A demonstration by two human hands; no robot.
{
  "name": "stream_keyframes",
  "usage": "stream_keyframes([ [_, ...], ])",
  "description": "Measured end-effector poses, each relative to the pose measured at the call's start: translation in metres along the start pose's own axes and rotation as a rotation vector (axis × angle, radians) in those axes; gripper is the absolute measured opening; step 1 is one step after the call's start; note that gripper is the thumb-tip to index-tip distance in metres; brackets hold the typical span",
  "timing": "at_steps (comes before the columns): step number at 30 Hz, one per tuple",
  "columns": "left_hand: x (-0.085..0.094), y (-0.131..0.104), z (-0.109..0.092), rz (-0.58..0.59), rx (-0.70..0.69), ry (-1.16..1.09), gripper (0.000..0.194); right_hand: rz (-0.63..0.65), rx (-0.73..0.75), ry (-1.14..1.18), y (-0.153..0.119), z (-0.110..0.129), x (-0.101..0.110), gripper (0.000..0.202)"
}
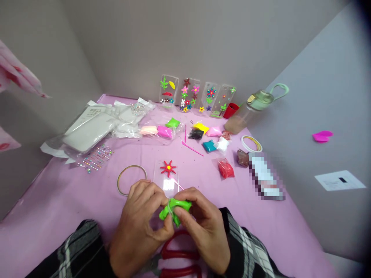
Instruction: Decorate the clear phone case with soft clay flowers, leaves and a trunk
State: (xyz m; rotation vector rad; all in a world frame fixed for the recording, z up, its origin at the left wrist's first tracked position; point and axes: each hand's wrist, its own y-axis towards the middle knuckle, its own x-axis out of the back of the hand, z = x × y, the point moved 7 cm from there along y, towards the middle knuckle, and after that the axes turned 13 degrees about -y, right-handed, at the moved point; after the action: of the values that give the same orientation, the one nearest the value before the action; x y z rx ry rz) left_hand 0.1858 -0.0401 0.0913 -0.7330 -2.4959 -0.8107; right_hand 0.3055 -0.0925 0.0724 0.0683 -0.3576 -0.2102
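Observation:
Between my two hands is a piece of bright green clay (181,204), with what looks like clear wrap at its middle. My left hand (142,220) pinches its left side with thumb and fingers. On the other side, my right hand (204,227) grips it between thumb and forefinger. Just beyond lies a clear phone case (158,173) bearing a red clay flower (168,168) with a yellow centre. Red-handled scissors (179,255) rest below my hands, partly covered by them. A ring of tape (118,185) lies beside my left hand.
Decorated phone cases (189,94) lean on the back wall. Packets of coloured clay, including a red packet (226,168), lie right of centre. A bottle (246,110) stands tilted in view, near a white tape roll (243,144). Packaged cases (89,131) and gem stickers (97,157) occupy the left.

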Motion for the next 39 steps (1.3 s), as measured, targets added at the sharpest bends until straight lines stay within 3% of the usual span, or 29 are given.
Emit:
stream_keyframes([
  [3,0.01,0.001,0.005,-0.044,0.035,-0.024,0.015,0.118,0.017,0.085,0.002,0.003,-0.004,0.035],
  [5,0.014,0.001,0.011,-0.063,0.094,-0.116,0.015,0.13,0.031,0.103,0.004,0.004,-0.002,0.039],
  [9,0.015,-0.001,0.023,-0.045,0.199,-0.349,0.018,0.08,0.04,0.044,0.008,0.002,0.005,0.035],
  [13,0.014,-0.003,0.026,-0.05,0.221,-0.403,0.025,0.054,0.107,-0.007,0.006,0.005,0.007,0.033],
  [17,0.007,-0.003,0.026,-0.007,0.282,-0.445,0.02,0.026,0.168,-0.127,0.003,0.011,0.006,0.03],
  [25,0.001,-0.004,0.012,0.04,0.192,-0.367,0.017,0.072,0.235,-0.194,0.0,0.015,0.0,0.023],
  [29,0.003,-0.005,0.02,0.038,0.3,-0.532,0.016,0.108,0.088,-0.012,0.006,0.009,0.001,0.015],
  [34,-0.003,-0.01,0.038,0.069,0.669,-1.18,0.013,0.197,-0.206,0.372,0.011,-0.006,-0.001,0.018],
  [39,0.005,-0.01,0.052,-0.14,0.845,-1.39,0.017,0.198,-0.303,0.522,0.015,-0.022,0.005,0.029],
])
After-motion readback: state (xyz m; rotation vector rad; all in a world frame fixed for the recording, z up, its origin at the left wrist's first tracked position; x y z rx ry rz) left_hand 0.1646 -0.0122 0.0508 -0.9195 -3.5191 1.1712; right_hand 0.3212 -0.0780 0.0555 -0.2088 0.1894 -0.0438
